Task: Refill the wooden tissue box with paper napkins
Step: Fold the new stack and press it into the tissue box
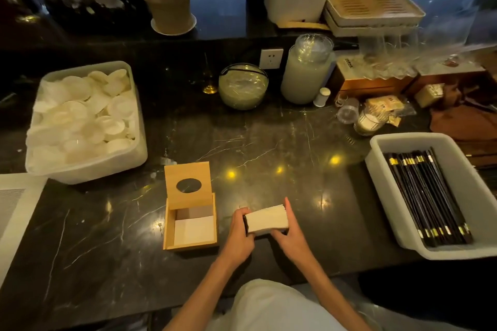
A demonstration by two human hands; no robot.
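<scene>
On the dark marble counter (269, 148), near its front edge, the wooden tissue box (190, 234) stands open, its hinged lid (187, 185) tipped up and back so that the oval slot faces the camera. Inside, a low layer of white napkins (194, 230) lies flat on the bottom, most of the box's depth above it being bare. Just to the right of the box, apart from it, a thick stack of paper napkins (266, 220) is held between both hands: the left hand (240, 234) is curled around the stack's left end, and the right hand (289, 234) presses the right end with its fingers extended along the side. Whether the stack rests on the counter or is lifted just clear of it is hard to tell. Farther left sits a white tub of round white pieces (86, 121); at the far right, a grey bin of black chopsticks (427, 196).
</scene>
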